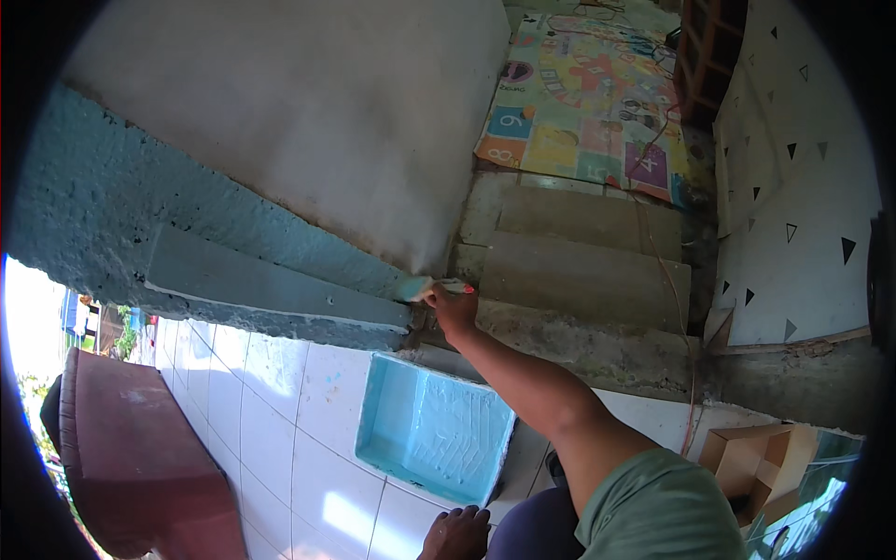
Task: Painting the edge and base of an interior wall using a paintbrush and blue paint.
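Observation:
My right hand point(453, 313) grips a paintbrush point(414, 288) with a red-tipped handle. Its bluish bristles touch the right-hand end of the wall's light-blue band point(231, 203), close to the corner by the doorway. Above that band the wall point(301, 105) is greyish white. A light-blue paint tray point(458, 427), coated with wet paint, lies on the tiles below my right forearm. My left hand point(458, 533) is at the bottom edge, just below the tray and beside my knee. No object shows in it, and its palm is hidden.
A concrete step point(581, 343) leads to a doorway with a colourful numbered play mat point(588, 98). A thin cable point(668, 273) crosses the step. An open cardboard box point(759, 465) stands at the right; a dark-red padded piece of furniture point(147, 448) stands at the left on white tiles point(273, 420).

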`<state>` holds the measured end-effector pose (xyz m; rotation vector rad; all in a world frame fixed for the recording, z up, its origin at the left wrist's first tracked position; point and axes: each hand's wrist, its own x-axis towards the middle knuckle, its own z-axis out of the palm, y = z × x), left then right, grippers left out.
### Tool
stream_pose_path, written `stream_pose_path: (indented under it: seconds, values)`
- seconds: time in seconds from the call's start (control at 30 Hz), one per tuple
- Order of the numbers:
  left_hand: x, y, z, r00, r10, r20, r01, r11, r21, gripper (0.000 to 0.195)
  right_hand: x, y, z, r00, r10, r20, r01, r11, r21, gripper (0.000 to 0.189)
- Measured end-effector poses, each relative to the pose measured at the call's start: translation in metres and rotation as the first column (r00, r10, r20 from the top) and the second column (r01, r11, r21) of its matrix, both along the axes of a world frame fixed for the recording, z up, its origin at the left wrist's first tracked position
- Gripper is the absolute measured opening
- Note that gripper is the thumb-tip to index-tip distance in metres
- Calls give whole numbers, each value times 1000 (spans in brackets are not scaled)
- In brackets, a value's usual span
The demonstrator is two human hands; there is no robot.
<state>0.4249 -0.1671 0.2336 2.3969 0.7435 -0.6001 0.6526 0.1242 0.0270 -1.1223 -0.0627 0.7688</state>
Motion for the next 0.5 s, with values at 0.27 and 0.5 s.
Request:
stream_pose_path:
  seconds: [0.27, 0.5]
  values:
    - [3, 3, 7, 986, 63, 153, -54, 997, -64, 45, 13, 6, 8, 961, -75, 268, 38, 989, 139, 12]
    - [12, 6, -2, 992, 97, 75, -96, 995, -13, 30, 18, -11, 92, 972, 131, -193, -41, 910, 412, 9]
